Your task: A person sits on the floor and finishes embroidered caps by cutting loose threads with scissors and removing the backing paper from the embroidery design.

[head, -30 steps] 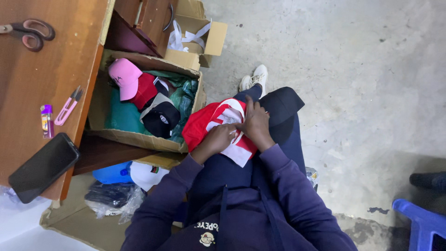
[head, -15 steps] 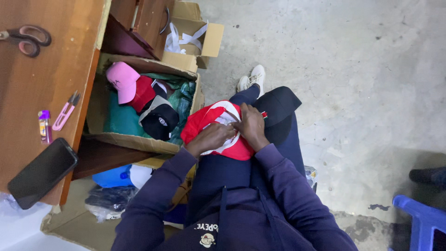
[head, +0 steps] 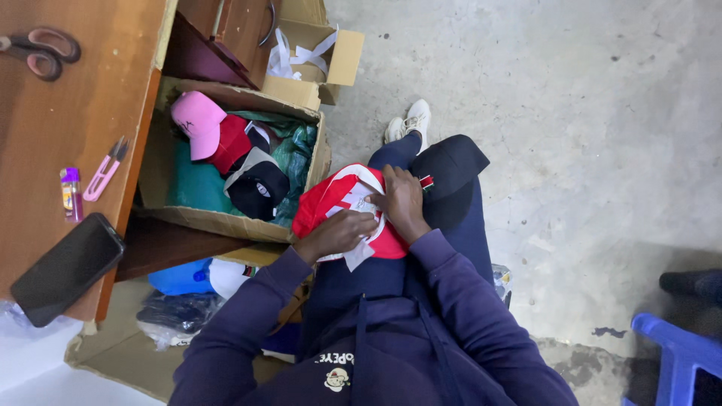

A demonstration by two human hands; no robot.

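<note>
I sit with a red and white cap (head: 331,197) on my lap. My left hand (head: 336,231) presses on its white inner lining and a piece of white paper. My right hand (head: 400,201) grips the cap's right side, fingers curled over the edge. A dark navy cap (head: 450,167) lies on my right knee just beyond the red one.
A cardboard box (head: 226,222) at my left holds pink, red and black caps. A wooden desk (head: 83,90) carries scissors (head: 37,53), pink snips (head: 104,170), a lighter (head: 71,194) and a black phone (head: 66,268). A blue chair (head: 677,353) stands at the right.
The red cap has turned slightly in my hands, and my left hand has slid further over the white lining. My view has shifted a little.
</note>
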